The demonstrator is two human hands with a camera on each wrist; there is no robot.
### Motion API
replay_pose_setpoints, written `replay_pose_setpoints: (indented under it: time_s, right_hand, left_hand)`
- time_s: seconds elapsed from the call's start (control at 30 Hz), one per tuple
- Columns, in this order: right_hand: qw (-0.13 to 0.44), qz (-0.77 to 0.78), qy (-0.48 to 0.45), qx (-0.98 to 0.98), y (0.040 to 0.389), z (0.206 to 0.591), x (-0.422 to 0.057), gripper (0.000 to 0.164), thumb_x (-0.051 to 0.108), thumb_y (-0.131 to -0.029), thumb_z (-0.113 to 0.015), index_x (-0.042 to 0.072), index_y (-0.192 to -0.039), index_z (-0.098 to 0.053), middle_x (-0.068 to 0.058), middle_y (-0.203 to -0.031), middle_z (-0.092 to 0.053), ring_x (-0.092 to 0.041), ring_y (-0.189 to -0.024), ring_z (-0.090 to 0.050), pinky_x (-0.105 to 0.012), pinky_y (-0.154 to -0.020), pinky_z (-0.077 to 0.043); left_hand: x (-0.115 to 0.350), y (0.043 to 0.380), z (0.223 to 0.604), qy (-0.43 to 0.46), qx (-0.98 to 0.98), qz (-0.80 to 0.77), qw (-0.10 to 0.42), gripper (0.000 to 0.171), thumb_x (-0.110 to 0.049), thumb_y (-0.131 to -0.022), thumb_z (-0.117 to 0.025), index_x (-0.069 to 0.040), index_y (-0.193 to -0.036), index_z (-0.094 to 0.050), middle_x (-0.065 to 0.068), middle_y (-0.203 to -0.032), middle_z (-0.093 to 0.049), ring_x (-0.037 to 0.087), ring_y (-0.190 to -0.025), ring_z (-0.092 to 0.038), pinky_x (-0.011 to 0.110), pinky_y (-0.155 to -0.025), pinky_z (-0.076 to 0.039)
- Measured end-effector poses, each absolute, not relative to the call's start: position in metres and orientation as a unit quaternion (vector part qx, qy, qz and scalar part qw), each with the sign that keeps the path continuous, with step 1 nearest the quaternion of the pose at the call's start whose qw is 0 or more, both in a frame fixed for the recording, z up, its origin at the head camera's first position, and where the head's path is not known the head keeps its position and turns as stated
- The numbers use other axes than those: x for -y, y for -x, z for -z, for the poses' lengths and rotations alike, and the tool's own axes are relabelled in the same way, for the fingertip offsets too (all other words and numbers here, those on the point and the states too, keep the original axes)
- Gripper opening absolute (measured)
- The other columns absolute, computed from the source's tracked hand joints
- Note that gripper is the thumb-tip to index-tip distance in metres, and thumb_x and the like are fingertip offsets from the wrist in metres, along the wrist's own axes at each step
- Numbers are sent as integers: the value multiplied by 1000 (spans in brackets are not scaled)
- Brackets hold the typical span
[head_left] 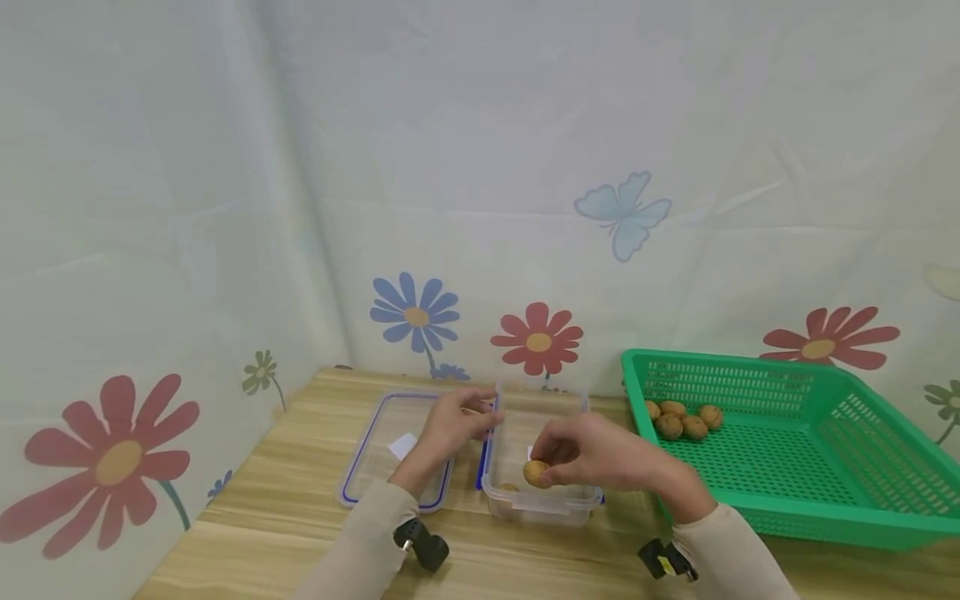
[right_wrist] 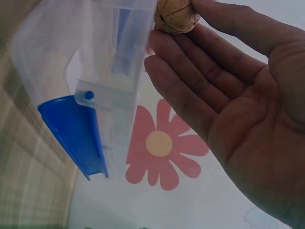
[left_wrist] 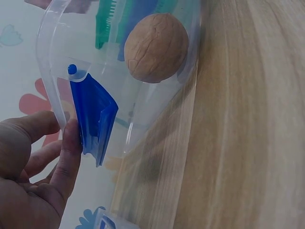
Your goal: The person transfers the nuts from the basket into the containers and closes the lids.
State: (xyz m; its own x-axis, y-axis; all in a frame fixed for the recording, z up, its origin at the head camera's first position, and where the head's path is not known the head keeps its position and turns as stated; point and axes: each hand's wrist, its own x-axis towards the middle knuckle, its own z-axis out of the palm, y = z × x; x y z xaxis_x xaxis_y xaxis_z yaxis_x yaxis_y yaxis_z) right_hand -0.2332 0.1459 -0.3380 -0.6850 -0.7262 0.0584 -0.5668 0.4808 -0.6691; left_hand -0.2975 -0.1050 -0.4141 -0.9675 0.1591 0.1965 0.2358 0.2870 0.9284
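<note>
A clear plastic food container point(head_left: 540, 504) with blue side clips stands in the middle of the table. My left hand point(head_left: 453, 427) pinches its left rim between thumb and fingers, beside a hanging blue clip point(left_wrist: 93, 114). Over the container's near part, my right hand point(head_left: 600, 454) holds a walnut point(head_left: 536, 473) at its fingertips. That held walnut point(right_wrist: 175, 16) appears close to the rim in the right wrist view. Another walnut point(left_wrist: 157, 47) lies inside, seen through the wall in the left wrist view.
A clear lid point(head_left: 367, 450) with a blue seal lies on the table point(head_left: 300, 442) to the left, partly behind my left forearm. On the right, a green basket point(head_left: 817, 521) holds several walnuts point(head_left: 695, 427) in its left corner. A flowered curtain point(head_left: 465, 167) hangs behind.
</note>
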Motion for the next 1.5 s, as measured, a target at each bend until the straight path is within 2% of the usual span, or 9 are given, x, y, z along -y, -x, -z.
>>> replay_pose_setpoints:
  time_s: [0.3, 0.67, 0.97, 1.5]
  right_hand:
    - [124, 322, 399, -850, 242, 352, -139, 11, 10, -94, -83, 9, -104, -77, 9, -94, -73, -5, -85, -70, -23, -79, -61]
    - [138, 314, 405, -848, 246, 363, -135, 11, 0, -93, -79, 6, -102, -77, 6, -95, -74, -6, -87, -70, -23, -81, -60]
    - [146, 289, 409, -853, 248, 370, -135, 10, 0, -96, -77, 7, -102, -78, 9, -95, -73, -3, -88, -67, -23, -83, -60]
    - [136, 280, 411, -857, 247, 372, -133, 12, -1, -94, -78, 9, -99, -79, 9, -94, -74, -3, -87, -69, -22, -81, -60]
  left_hand:
    - [104, 297, 413, 127, 805, 579, 31, 47, -9, -95, -81, 4, -137, -67, 14, -105, -75, 24, -78, -76, 38, -73, -67]
    - [105, 298, 415, 124, 804, 580, 37, 46, -9, -95, -81, 3, -137, -68, 13, -104, -74, 25, -78, -76, 38, -72, -67]
    - [105, 299, 417, 131, 795, 591, 39, 46, -7, -94, -82, 7, -135, -67, 15, -103, -74, 27, -80, -76, 36, -71, -67]
    - [105, 299, 416, 121, 799, 587, 36, 44, -9, -95, -81, 3, -135, -69, 13, -104, -75, 25, -80, -76, 40, -74, -67]
